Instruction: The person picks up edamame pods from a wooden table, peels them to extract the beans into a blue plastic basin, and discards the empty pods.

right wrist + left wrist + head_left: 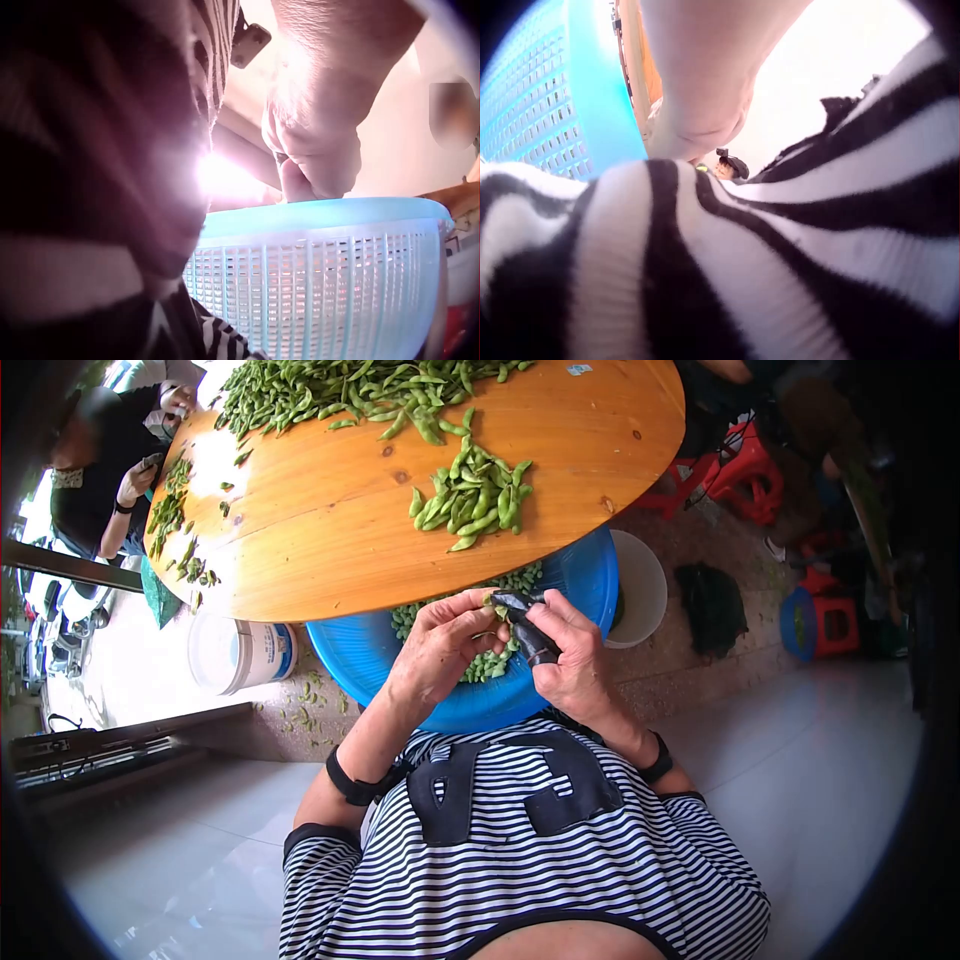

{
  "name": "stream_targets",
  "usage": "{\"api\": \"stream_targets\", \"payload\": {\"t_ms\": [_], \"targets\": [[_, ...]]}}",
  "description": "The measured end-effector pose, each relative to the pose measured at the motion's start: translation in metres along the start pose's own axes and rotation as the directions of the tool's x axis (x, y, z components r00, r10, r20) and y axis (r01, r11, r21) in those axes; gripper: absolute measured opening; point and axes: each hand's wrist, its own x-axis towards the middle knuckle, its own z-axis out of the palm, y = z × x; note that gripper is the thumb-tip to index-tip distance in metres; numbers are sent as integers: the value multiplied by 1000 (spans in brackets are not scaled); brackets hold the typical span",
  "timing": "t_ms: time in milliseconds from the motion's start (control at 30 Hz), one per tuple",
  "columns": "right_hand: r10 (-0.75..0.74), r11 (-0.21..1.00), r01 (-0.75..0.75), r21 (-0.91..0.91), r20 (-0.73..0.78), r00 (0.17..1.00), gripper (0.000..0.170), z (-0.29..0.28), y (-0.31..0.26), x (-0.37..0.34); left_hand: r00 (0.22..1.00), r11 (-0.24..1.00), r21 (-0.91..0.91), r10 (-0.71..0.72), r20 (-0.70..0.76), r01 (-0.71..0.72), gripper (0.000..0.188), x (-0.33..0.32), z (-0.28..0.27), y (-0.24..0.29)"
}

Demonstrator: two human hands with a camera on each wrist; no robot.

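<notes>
My left hand [437,648] pinches a small green soybean pod [502,612] between thumb and fingertips. From the other side my right hand [578,660] meets it, thumb and finger closed in at the pod. Shiny black material [537,644] covers the ends of the right thumb and finger. Both hands are over a blue slatted basket [603,575] that holds shelled green beans [487,666]. In the left wrist view a striped shirt [780,247] hides most of the work. The right wrist view has the right hand above the basket rim [322,214], fingertips mostly hidden.
A wooden table [330,510] overhangs the basket, bearing a small pod heap [475,495] and a large pod pile [320,390]. White buckets [215,652] stand on either side. Empty-looking husks [310,705] litter the floor. Another person [100,480] is at the left; red stools [750,475] are at right.
</notes>
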Motion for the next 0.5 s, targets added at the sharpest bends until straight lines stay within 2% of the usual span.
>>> {"api": "stream_targets", "payload": {"t_ms": [67,133,167,233,267,300,333,367,400,433,467,500], "targets": [[-18,1000,18,-17,2,1000,41,3,1,-1,1000,998,-66,9,14,-8,18,5,-8,-10],[-45,998,45,-37,-13,999,42,7,2,-1,996,975,-218,48,74,-30,25,9,-12,-15],[-46,998,46,-36,-14,999,42,6,3,0,996,976,-217,48,74,-31,25,9,-12,-17],[54,994,-55,94,7,999,41,-4,8,4,1000,996,-87,1,-17,-3,27,6,2,-10],[95,983,-87,162,-46,994,40,-9,11,4,998,999,-32,-7,61,9,27,3,0,-7],[101,988,-92,124,-70,992,37,-20,13,2,998,1000,-30,-6,62,8,27,-1,0,-5],[190,973,-170,156,-128,973,34,-27,18,-1,998,911,406,55,39,-66,29,-5,0,-2],[202,975,-179,130,-192,960,30,-43,15,-5,992,637,763,122,41,-110,31,-8,1,2],[332,936,-288,201,-236,913,29,-59,16,-8,949,254,934,258,182,-249,30,-10,4,7],[218,971,-236,-23,-312,925,31,-76,24,-10,948,252,935,260,182,-248,30,-9,1,12],[63,916,-188,-355,-335,940,35,-94,35,-15,904,145,931,329,274,-335,27,-7,-3,17],[111,762,-321,-563,-375,921,40,-103,36,-18,846,31,911,386,368,-410,24,-4,-5,21]]}}
